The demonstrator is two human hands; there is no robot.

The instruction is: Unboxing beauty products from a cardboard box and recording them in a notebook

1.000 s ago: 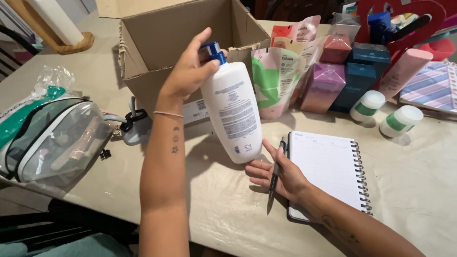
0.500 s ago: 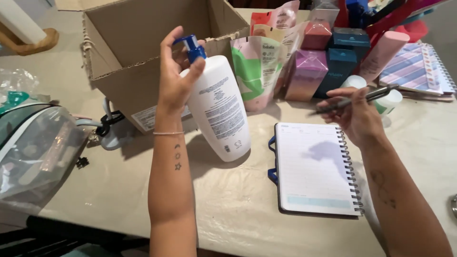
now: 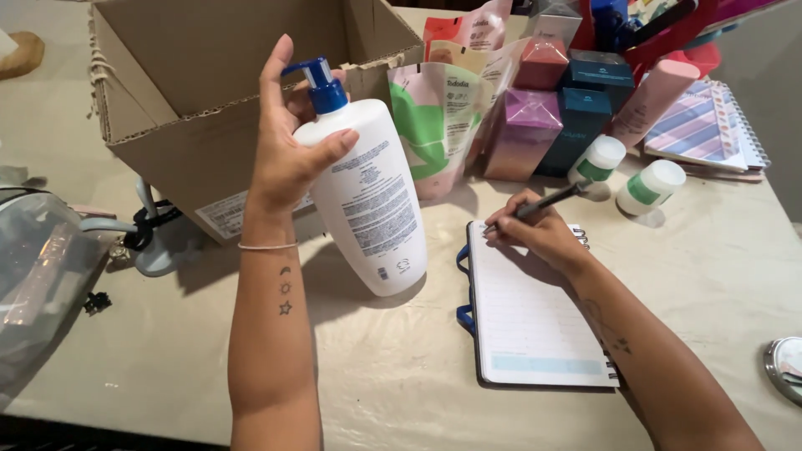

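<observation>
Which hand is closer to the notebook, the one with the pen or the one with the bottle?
Right. The right hand rests on the notebook top, holding the pen. The left hand is off to its side, gripping the white pump bottle.

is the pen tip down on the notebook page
Yes, the right hand holds the pen with its tip resting at the top of the open notebook page.

White pump bottle (image 3: 368,200) in left hand (image 3: 288,154) (tilted), pen (image 3: 543,200) over notebook (image 3: 530,313)
</observation>
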